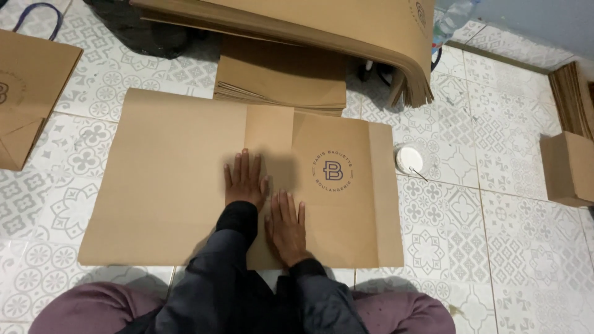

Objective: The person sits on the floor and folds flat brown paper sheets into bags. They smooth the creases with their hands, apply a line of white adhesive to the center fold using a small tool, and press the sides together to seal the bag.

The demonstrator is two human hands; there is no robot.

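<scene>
Left hand [244, 179] and right hand [286, 224], both flat with fingers spread (holding nothing), press the folded kraft sheet [173, 179] lying beneath them; uneven pressure would likely skew the crease.

Single head-worn camera, looking steeply down from close above, facing the patterned white tiled floor [513, 204] (no second view)

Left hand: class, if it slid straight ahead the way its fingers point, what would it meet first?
The left hand would probably first cross the sheet's far edge, then reach the flat brown paper stack; depth is unclear.
</scene>
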